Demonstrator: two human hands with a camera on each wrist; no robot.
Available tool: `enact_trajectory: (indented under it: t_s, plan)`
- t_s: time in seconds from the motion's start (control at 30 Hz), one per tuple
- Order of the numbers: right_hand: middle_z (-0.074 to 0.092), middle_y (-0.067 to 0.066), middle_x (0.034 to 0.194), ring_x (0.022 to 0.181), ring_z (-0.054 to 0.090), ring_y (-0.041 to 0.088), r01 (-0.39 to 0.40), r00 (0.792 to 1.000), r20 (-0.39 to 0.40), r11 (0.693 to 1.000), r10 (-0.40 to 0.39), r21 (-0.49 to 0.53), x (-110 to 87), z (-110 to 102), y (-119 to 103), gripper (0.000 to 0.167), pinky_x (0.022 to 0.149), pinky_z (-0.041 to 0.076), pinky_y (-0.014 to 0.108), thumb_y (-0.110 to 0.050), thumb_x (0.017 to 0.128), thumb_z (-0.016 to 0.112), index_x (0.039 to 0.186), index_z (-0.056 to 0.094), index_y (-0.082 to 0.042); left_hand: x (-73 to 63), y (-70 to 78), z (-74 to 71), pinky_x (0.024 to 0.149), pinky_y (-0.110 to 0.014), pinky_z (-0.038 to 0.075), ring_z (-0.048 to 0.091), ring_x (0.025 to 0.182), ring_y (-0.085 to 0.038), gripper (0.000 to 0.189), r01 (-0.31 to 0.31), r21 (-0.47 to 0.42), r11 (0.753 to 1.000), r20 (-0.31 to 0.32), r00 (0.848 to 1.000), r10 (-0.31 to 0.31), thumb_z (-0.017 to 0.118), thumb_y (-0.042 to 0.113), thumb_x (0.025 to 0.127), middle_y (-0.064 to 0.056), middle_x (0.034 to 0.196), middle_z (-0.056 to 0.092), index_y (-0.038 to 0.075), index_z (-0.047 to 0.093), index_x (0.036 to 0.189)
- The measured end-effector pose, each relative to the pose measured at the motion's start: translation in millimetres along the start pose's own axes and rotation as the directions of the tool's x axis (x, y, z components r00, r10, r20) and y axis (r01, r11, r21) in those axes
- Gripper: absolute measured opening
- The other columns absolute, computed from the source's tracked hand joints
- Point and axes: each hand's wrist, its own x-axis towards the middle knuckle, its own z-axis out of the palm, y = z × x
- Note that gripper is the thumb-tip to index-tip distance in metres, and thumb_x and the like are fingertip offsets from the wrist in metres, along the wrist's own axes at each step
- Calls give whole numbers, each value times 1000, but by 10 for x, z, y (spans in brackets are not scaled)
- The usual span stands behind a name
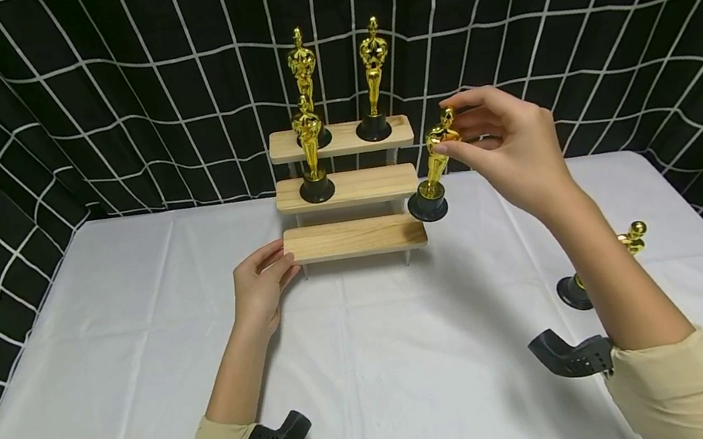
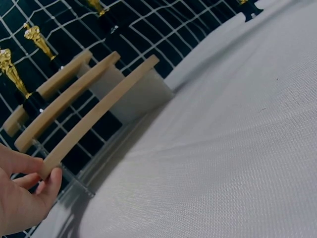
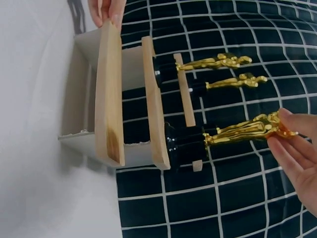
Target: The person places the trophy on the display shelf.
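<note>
My right hand (image 1: 511, 148) pinches a gold statuette (image 1: 436, 161) by its upper part, thumb on one side and fingers on the other. The statuette tilts, and its black base is by the right end of the middle shelf (image 1: 368, 183); the head view does not settle whether they touch. My left hand (image 1: 258, 283) grips the left end of the bottom shelf (image 1: 355, 238) of a three-step wooden stand. One statuette (image 1: 308, 133) stands on the left of the middle shelf. Two more, a left statuette (image 1: 303, 63) and a right statuette (image 1: 374, 74), stand on the top shelf (image 1: 347, 136).
Another gold statuette with a black base (image 1: 574, 293) lies on the white cloth (image 1: 365, 374), partly hidden behind my right forearm. Black fabric with a white grid (image 1: 162, 104) hangs behind the stand and along both sides. Translucent side panels (image 2: 143, 96) support the shelves.
</note>
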Motion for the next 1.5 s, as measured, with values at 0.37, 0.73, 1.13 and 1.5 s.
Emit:
enact_trajectory:
  t_s: [0.37,0.73,1.13,1.5]
  plan:
    - [77,20,115,89,64,-13,-13,1000,-3,1000,12,-17,116,92,7,40,83,58,4,1,90,83,128,68,0,10,-6,-4,94,-19,64,67,100,-16,41,3,-14,1000,-1,1000,-3,59,-7,104,-21,130,57,-9,56,144]
    - [77,20,117,89,64,-12,-5,1000,8,1000,5,18,228,173,33,42,83,57,4,-1,90,84,130,69,0,8,-12,17,92,-18,65,66,96,-14,41,-2,-25,1000,-3,1000,2,59,-8,103,-21,128,56,-10,56,144]
    - [77,21,114,85,63,-12,-5,1000,7,1000,5,15,346,283,23,41,83,59,8,-3,91,84,129,69,-1,1,-10,-3,92,-18,65,66,97,-14,41,-12,-20,1000,2,1000,12,60,-8,103,-21,129,56,-11,56,144]
    - [77,20,117,99,76,20,-9,1000,16,1000,10,-13,453,368,47,39,86,62,11,-2,93,81,129,67,0,6,-15,-3,93,-19,64,66,100,-16,40,-11,-16,1000,1,1000,11,60,-8,103,-21,130,55,-10,56,144]
